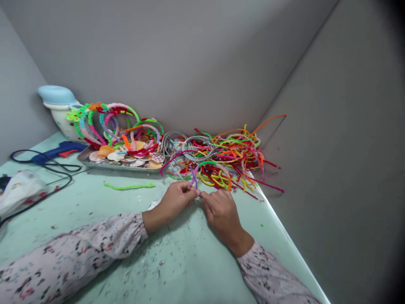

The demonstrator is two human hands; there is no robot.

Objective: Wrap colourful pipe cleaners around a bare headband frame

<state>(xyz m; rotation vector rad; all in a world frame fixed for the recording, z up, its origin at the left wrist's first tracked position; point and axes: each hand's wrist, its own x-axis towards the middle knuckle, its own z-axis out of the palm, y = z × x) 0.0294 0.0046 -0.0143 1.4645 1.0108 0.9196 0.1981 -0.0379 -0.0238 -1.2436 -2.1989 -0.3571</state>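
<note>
Taking the meeting fingertips as the clock's centre, the fuzzy coloured band starts right there and arches away from the person. It climbs from its purple end toward twelve o'clock, turns green near half past twelve, then bends through pale pink and drops to an orange stretch at about two o'clock. Its bow faces twelve, its open side faces six, and its long axis runs roughly from nine to three.

The left hand sits on the nine o'clock side, thumb and forefinger pinching the purple end. The right hand, toward four o'clock, has its fingers curled, with the tips at the same purple strand (whether it also grips the orange stretch, which runs down behind its knuckles, I cannot tell). The band thus lies just beyond both hands, mostly above the right one.

Past it, toward one o'clock, spreads a heap of fuzzy stems. A metal tray of shells and hoops stands at ten; a loose green stem lies just past nine.
</note>
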